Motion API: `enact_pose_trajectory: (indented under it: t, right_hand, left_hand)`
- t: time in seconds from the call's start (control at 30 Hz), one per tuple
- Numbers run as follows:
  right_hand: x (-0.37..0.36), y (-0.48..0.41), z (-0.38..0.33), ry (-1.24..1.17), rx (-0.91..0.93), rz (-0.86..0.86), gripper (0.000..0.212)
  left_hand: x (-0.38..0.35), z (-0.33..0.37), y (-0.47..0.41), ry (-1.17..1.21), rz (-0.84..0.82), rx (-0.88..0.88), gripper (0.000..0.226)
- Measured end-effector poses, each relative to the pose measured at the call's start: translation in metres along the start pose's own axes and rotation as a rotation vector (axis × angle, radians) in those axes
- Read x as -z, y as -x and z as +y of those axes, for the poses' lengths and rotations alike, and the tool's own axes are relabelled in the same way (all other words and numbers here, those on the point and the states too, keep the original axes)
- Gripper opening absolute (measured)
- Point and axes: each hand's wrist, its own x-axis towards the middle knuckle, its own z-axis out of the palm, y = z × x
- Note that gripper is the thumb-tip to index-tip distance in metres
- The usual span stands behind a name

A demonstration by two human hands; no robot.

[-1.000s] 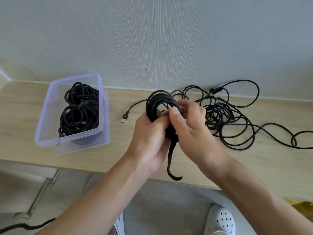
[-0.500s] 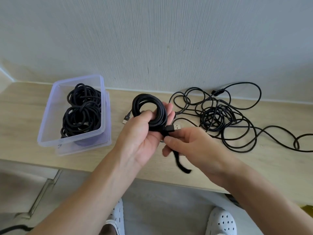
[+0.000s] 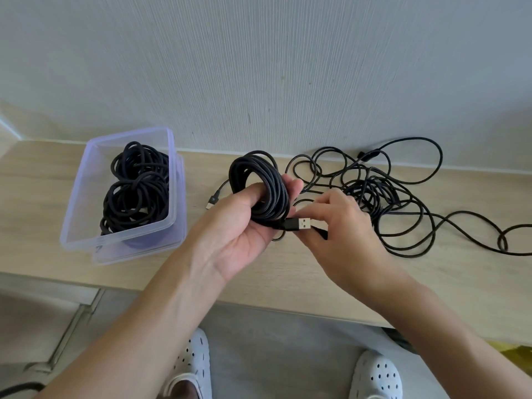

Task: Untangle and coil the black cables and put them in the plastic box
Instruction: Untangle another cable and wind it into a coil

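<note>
The left hand (image 3: 230, 226) holds a wound coil of black braided cable (image 3: 259, 185) above the bench, thumb hooked through the coil's open middle, fingers spread behind it and palm turned up. The forearm rises from the lower left. Just beside it, the right hand (image 3: 342, 228) reaches in from the right, wrist bent and fingertips pinched narrowly at the silver-tipped black USB plug (image 3: 300, 224) that sticks out below the coil.

The step in hand looks like securing this loose end. It will go best if the thumb keeps the turns stacked while the plug is tucked snugly against the bundle, so that nothing springs open on the way to the box. The coil's other small connector (image 3: 211, 201) hangs to the left and should be gathered in too.

To the left on the pale wooden bench (image 3: 288, 277) stands the clear rectangular plastic box (image 3: 86, 174), with coiled black cables (image 3: 135, 188) already inside. To the right, a loose tangle of thin black cable (image 3: 374, 191) sprawls against the wall, not yet coiled.
</note>
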Motion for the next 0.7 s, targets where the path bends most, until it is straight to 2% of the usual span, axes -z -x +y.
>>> enact_pose_trajectory:
  t: [0.07, 0.13, 0.33, 0.5, 0.57, 0.7]
  right_hand:
    - [0.002, -0.001, 0.0, 0.03, 0.016, 0.074, 0.02]
    - [0.005, -0.002, 0.0, -0.071, -0.011, 0.086, 0.019]
    - [0.008, -0.003, -0.001, -0.215, -0.105, -0.037, 0.024]
    - [0.006, -0.006, 0.004, -0.088, -0.091, 0.056, 0.019]
    - [0.009, -0.006, 0.003, -0.099, -0.092, -0.009, 0.016]
    - [0.015, -0.002, -0.001, -0.356, -0.221, -0.193, 0.016]
  left_hand:
    - [0.001, 0.0, 0.0, 0.014, 0.006, 0.003, 0.019]
    - [0.001, 0.001, 0.0, 0.009, 0.014, 0.008, 0.019]
    - [0.002, -0.001, -0.001, -0.001, 0.018, 0.024, 0.017]
    - [0.003, -0.002, -0.004, 0.023, 0.019, 0.038, 0.017]
    - [0.004, 0.0, -0.006, 0.064, 0.032, 0.036, 0.018]
    - [0.006, 0.003, -0.01, 0.154, 0.098, -0.023, 0.02]
